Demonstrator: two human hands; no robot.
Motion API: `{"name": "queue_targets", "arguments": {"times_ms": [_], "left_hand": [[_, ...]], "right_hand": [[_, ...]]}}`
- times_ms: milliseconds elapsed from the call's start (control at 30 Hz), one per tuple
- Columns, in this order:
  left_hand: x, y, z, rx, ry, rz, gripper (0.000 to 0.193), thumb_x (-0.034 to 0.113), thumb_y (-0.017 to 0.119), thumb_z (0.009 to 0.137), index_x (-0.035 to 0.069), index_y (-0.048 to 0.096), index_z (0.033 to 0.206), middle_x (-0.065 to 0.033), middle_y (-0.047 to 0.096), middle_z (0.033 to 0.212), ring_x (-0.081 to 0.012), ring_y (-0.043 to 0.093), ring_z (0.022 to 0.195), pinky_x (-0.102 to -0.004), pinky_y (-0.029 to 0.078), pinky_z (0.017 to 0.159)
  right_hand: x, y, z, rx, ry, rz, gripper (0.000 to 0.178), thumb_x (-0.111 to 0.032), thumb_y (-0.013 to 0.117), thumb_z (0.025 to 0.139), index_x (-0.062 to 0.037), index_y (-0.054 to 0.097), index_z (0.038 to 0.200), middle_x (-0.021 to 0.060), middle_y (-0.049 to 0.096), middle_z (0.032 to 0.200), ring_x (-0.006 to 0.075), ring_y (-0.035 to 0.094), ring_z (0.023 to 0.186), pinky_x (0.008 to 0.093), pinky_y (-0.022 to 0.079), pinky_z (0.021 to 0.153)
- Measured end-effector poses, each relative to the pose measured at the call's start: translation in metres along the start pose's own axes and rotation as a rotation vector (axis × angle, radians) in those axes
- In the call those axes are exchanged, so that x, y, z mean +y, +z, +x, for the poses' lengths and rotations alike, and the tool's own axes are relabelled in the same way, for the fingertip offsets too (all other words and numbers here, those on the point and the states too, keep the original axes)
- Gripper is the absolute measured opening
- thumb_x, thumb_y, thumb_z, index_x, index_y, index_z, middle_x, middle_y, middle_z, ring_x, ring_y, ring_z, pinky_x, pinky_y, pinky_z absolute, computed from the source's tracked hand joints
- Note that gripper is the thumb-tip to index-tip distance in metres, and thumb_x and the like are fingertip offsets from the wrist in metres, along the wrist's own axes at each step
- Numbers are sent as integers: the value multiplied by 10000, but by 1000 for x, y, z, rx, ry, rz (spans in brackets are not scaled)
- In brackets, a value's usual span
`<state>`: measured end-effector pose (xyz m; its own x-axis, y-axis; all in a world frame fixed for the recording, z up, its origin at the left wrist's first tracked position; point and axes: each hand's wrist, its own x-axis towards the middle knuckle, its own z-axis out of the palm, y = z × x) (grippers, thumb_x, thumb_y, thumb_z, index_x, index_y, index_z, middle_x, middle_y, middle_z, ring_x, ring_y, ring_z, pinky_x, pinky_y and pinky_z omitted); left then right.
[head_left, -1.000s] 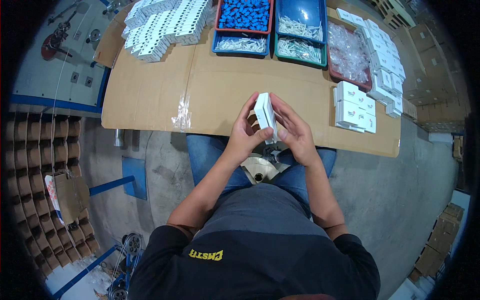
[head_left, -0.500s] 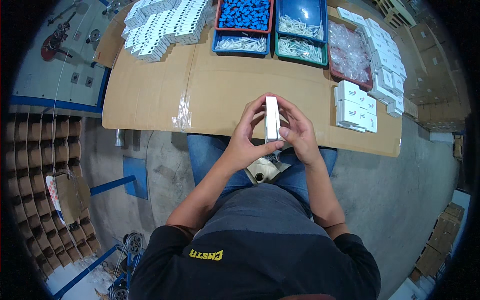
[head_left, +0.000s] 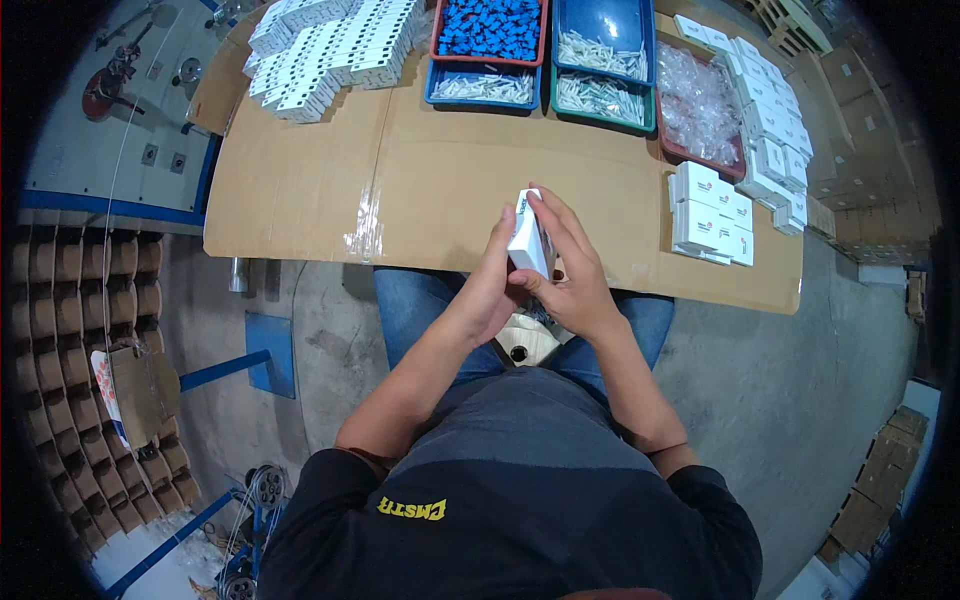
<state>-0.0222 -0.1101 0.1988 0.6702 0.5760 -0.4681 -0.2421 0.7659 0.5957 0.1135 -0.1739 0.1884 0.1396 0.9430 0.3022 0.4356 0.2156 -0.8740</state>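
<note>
Between my two hands is a small white box [head_left: 527, 247], tilted, over the near edge of the cardboard-covered table [head_left: 450, 180]. My left hand [head_left: 487, 290] presses along the box's left side, its fingers partly hidden behind it. On the right side, my right hand [head_left: 578, 278] wraps round the box, with its fingertips at the far end and its thumb near the close end. Dark print shows on the box's far end.
Stacked white boxes [head_left: 335, 60] stand far left, more white boxes [head_left: 712, 212] at right. Far trays hold blue pieces [head_left: 490, 30], white slim pieces [head_left: 600, 97] and clear plastic bags [head_left: 697, 110]. A cardboard divider rack [head_left: 70, 330] stands left.
The box has turned in my hands, its far end swinging left, so a broader white face shows. My right fingers have moved over its far end.
</note>
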Motion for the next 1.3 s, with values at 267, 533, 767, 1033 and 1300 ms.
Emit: {"name": "queue_targets", "arguments": {"times_ms": [267, 533, 767, 1033, 1300], "left_hand": [[7, 13, -5, -14, -26, 51, 590, 592, 439, 1041, 123, 496, 1394, -63, 602, 1234, -188, 592, 1150, -406, 477, 1007], [-12, 1, 10, 13, -1, 52, 577, 552, 446, 1049, 87, 492, 1385, -64, 594, 1224, -194, 581, 1159, -378, 451, 1028], [-26, -7, 16, 32, 56, 56, 573, 557, 454, 1043, 78, 506, 1354, -55, 597, 1183, -183, 574, 1140, -354, 436, 1018], [-26, -3, 16, 75, 38, -19, 550, 561, 485, 1025, 103, 533, 1327, -39, 601, 1128, -169, 593, 1073, -343, 461, 956], [-13, -12, 21, 141, 134, 381, 557, 484, 529, 1027, 116, 484, 1443, -6, 578, 1089, -99, 530, 949, -303, 432, 837]], "right_hand": [[13, 1, 2, 16, -133, -70, 694, -455, 669, 942, -44, 509, 1477, 236, 431, 1509, 422, 478, 1344, 443, 394, 1121], [23, 9, -3, 49, -161, -173, 674, -359, 574, 1023, 43, 374, 1526, 280, 420, 1531, 440, 438, 1400, 456, 367, 1150], [26, 15, -5, 84, -205, -116, 598, -294, 530, 1049, 64, 391, 1507, 292, 425, 1528, 450, 443, 1406, 464, 373, 1157], [22, 10, -2, 73, -168, -97, 568, -201, 588, 1001, 57, 434, 1484, 272, 451, 1520, 434, 459, 1401, 455, 386, 1151], [15, -11, 0, -39, 8, -33, 652, -141, 683, 879, 12, 470, 1476, 249, 490, 1501, 381, 521, 1363, 414, 453, 1102]]}}
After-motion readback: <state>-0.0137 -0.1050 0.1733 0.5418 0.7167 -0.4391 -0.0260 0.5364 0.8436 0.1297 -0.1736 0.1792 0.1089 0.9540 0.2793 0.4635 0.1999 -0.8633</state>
